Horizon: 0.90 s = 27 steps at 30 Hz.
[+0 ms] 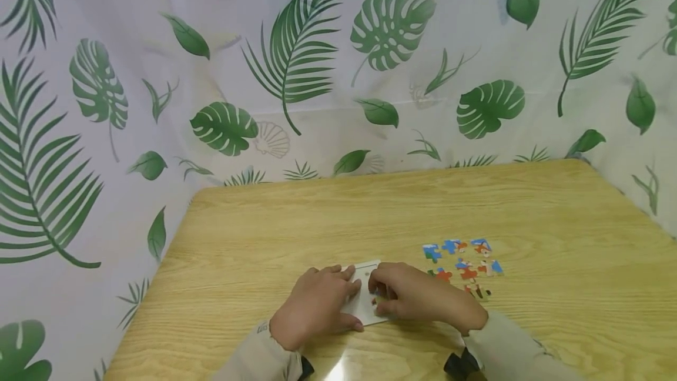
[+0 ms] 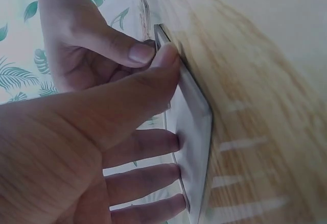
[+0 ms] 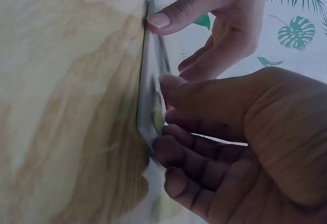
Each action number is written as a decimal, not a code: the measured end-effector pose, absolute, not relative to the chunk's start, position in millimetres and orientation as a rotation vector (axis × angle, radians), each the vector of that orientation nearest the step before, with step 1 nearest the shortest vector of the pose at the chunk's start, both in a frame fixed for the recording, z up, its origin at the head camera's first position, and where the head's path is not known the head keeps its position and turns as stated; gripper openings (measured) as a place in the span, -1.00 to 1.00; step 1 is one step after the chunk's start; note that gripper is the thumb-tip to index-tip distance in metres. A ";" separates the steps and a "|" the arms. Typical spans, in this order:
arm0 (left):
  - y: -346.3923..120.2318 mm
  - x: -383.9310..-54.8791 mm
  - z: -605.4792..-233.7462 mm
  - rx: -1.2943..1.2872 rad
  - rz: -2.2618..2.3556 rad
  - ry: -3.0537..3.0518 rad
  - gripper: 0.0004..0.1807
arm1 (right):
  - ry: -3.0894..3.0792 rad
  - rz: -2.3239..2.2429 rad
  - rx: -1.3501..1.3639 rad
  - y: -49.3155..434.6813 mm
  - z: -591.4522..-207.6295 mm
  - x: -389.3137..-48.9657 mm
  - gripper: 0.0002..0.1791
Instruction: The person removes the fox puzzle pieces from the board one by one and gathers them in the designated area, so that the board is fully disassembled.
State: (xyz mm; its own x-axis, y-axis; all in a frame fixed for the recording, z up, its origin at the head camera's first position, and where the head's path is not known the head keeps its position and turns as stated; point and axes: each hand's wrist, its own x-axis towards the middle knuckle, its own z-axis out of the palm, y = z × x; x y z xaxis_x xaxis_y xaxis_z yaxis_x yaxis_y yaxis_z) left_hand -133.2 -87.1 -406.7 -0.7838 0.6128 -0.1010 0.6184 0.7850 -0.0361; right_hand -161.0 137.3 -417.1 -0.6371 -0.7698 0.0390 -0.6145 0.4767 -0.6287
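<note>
A thin white puzzle board with a raised rim lies flat on the table between the hands. My left hand rests on its left side in the head view. In the left wrist view its straight fingers press on the board, and the thumb lies along an edge. Over the right part of the board, my right hand has its thumb and curled fingers round a small coloured jigsaw piece. That piece shows greenish-yellow in the right wrist view, close against the board and mostly hidden by the fingers.
Several loose jigsaw pieces in blue, orange and green lie spread in rough rows right of the board, some partly behind the right forearm. The wood-grain table meets a leaf-printed cloth at its back and sides.
</note>
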 end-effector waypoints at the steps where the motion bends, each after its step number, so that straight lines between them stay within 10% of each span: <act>1: -86.9 -133.0 -406.7 0.998 -0.099 2.890 -0.18 | 2.478 -0.900 -1.178 137.3 -418.2 -161.7 -0.77; 27: -84.6 -133.5 -414.0 1.002 -0.049 2.909 -0.19 | 2.397 -1.090 -1.106 156.0 -425.1 -157.4 -0.84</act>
